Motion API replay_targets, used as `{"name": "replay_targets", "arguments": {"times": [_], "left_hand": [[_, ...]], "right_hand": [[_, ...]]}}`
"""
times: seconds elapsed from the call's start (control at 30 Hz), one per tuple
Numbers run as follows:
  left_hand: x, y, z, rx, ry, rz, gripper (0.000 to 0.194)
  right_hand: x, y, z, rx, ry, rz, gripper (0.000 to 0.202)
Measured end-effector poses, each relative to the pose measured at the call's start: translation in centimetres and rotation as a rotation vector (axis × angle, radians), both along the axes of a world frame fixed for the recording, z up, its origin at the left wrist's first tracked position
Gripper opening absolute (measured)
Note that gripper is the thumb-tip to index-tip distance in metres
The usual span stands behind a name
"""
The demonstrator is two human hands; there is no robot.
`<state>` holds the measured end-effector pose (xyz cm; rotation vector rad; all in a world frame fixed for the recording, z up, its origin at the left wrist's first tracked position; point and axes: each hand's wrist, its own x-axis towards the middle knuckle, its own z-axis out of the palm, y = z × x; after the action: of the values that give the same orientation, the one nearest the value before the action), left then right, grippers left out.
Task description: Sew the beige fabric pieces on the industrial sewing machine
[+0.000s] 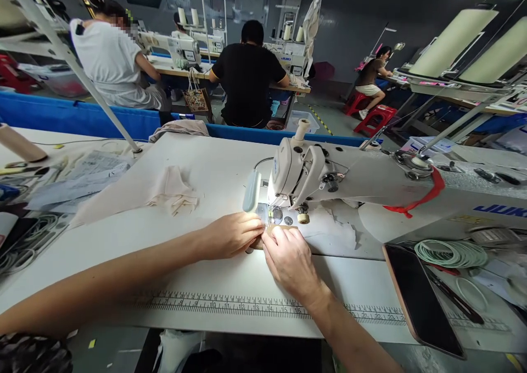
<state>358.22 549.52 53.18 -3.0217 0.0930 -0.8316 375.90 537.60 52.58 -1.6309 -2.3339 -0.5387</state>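
Note:
Both my hands meet just in front of the needle area of a white sewing machine [321,170]. My left hand [231,234] has its fingers pressed together at the edge of a small brown piece [258,243]. From the other side, my right hand [290,260] rests on the same piece with bent fingers, its fingertips close to those of my left hand. The piece is mostly covered by my hands, and its material cannot be made out. A lamp lights the spot beside the presser foot.
Beige fabric [173,189] lies on the left of the white table [214,159]. A phone [422,299], tweezers and a green cord coil [450,253] lie at the right. A printed ruler [230,305] runs along the front. People sit at machines beyond a blue edge.

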Motion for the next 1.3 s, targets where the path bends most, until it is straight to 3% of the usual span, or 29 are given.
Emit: {"name": "replay_targets", "arguments": {"times": [0.2,0.33,0.43,0.6,0.9,1.1,1.3], "left_hand": [[-0.4,-0.8,-0.9,0.105,-0.023,0.064,0.024],[0.1,-1.7,-1.4,0.171,-0.036,0.171,0.026],[0.9,-2.0,-1.8,0.223,-0.003,0.274,0.032],[2.2,-1.8,-2.4,0.176,0.041,0.378,0.037],[2.9,-1.1,-2.6,0.138,0.102,0.389,0.031],[2.9,-1.2,-2.5,0.258,0.170,0.366,0.035],[2.9,-1.0,-2.7,0.212,0.125,0.317,0.033]], "right_hand": [[-0.1,-0.1,0.2,0.032,-0.010,0.009,0.023],[1.1,0.1,0.2,0.065,0.112,0.018,0.027],[2.6,0.2,-0.1,0.168,0.161,-0.050,0.028],[4.1,0.3,-0.5,0.173,0.174,-0.099,0.029],[4.3,0.3,-0.3,0.173,0.156,-0.103,0.026],[4.3,0.2,-0.7,0.123,0.153,-0.118,0.028],[5.0,1.6,-0.1,0.072,0.362,-0.162,0.034]]}}
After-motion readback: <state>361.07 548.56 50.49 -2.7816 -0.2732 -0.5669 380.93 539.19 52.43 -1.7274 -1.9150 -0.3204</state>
